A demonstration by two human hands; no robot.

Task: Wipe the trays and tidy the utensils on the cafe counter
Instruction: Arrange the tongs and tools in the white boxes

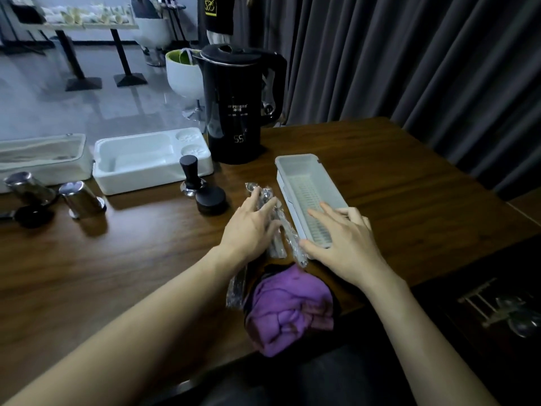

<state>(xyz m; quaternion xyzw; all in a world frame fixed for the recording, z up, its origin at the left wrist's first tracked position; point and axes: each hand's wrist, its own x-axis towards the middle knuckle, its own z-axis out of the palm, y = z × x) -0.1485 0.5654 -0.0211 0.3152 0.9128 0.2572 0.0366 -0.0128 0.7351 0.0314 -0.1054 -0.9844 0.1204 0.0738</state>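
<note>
Dark curtains back our wooden counter, where our left hand rests straight fingers on the wrapped utensils just left of the grey tray, our right hand spreads its fingers over the tray's near end, and a purple cloth lies nearest us.
</note>
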